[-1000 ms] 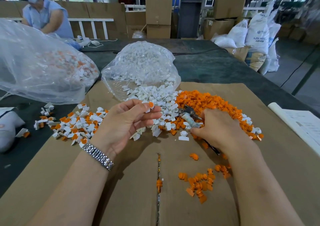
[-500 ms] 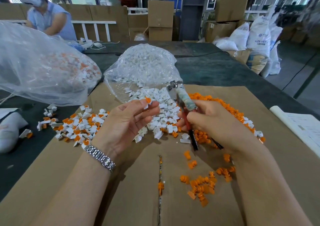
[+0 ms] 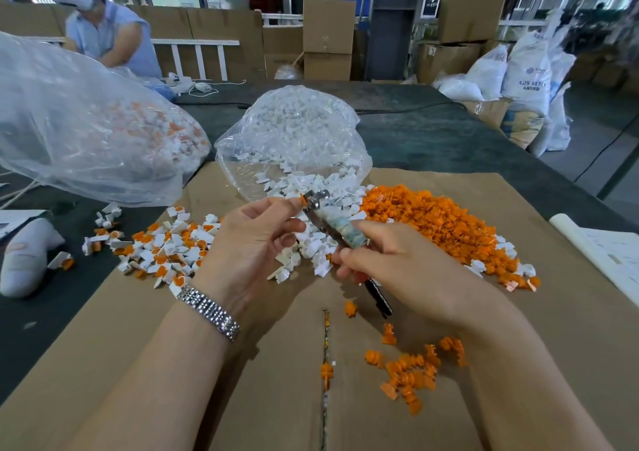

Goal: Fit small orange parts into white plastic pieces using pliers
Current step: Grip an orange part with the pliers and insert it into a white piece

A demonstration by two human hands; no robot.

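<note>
My left hand (image 3: 256, 239) pinches a white plastic piece with an orange part (image 3: 303, 199) at its fingertips; the white piece is mostly hidden by the fingers. My right hand (image 3: 397, 264) grips the pliers (image 3: 332, 224) by their handles, and the metal jaws touch the orange part. Behind the hands lies a heap of loose white pieces (image 3: 311, 243). A big pile of orange parts (image 3: 435, 222) spreads to the right. Finished white-and-orange pieces (image 3: 162, 246) lie to the left.
An open clear bag of white pieces (image 3: 294, 139) lies behind the heap, and a large clear bag of assembled pieces (image 3: 86, 132) at the left. Loose orange parts (image 3: 411, 371) dot the cardboard sheet (image 3: 173, 364). A paper sheet (image 3: 608, 253) sits at the right edge. Another person (image 3: 103, 32) works far left.
My right hand lifted the pliers off the orange pile and swung the jaws left onto the piece in my left hand. The left hand rose slightly.
</note>
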